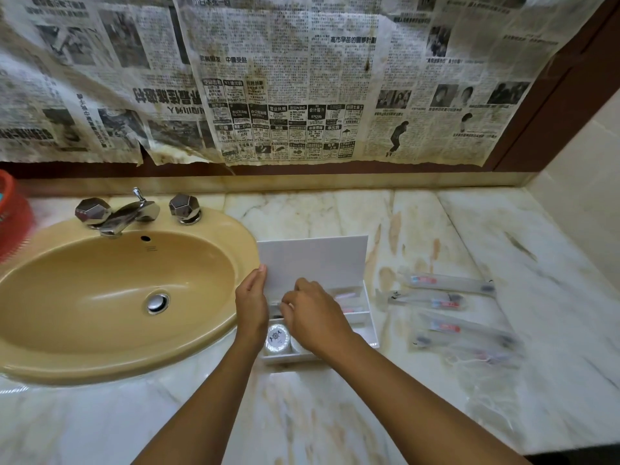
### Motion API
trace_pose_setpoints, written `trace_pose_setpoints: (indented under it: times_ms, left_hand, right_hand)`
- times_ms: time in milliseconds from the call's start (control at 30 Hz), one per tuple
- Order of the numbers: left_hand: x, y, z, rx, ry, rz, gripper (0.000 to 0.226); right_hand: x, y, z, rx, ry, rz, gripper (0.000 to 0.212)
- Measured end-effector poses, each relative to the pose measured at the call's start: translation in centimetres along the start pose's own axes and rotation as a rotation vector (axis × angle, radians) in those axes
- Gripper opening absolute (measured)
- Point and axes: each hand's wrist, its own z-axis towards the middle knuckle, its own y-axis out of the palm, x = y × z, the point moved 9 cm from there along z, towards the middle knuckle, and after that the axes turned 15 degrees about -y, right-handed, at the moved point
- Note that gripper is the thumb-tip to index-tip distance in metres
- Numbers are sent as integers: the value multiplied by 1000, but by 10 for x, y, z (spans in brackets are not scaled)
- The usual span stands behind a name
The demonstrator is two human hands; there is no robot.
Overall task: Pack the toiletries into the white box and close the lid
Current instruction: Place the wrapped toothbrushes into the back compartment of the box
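Note:
The white box [369, 312] sits on the marble counter beside the sink, its lid [313, 260] standing upright. My left hand [251, 305] holds the lid's left edge between thumb and fingers. My right hand [312, 318] reaches into the box with curled fingers; what they hold is hidden. A round wrapped soap [277, 337] lies in the box's front compartment, and wrapped toothbrush kits [350, 302] lie in the rear ones. Several clear-wrapped toothbrush packets [449, 283] lie on the counter to the right of the box.
A tan sink [110, 297] with a chrome tap [129, 213] fills the left side. A red basket [13, 216] stands at the far left edge. Newspaper covers the wall behind. The marble counter [335, 414] meets a side wall on the right.

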Motion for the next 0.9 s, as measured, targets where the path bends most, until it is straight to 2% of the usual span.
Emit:
trace_pose_setpoints:
  times_ms: [100,167,300,400,467,600,700,767,833,900]
  left_hand:
    - [0,0,0,6,-1,-2,27]
    - [1,0,-2,11,9,-1,27]
    - [3,1,-4,14,6,-6,27]
    - [5,1,-6,18,17,-9,26]
    - [6,2,-7,18,28,8,27]
    - [5,0,-3,30,33,28,28]
    - [5,0,-4,27,41,24,28]
    - [5,0,-4,25,33,19,28]
    - [5,1,-4,27,29,24,28]
    - [5,1,-4,31,28,26,28]
  right_hand:
    - [0,25,-5,-202,-9,-13,44]
    - [2,32,-7,-279,-8,-40,43]
    - [3,33,-2,-373,-18,-47,42]
    - [6,35,-2,-374,2,-30,46]
    - [8,29,-4,-289,11,-1,46]
    - [32,-17,-9,112,32,80,25]
    - [77,-63,-26,378,167,125,16]
    - [115,-87,-40,496,305,109,15]
    - [161,-94,-52,486,473,54,19]
    - [202,-79,-62,301,629,-14,32]
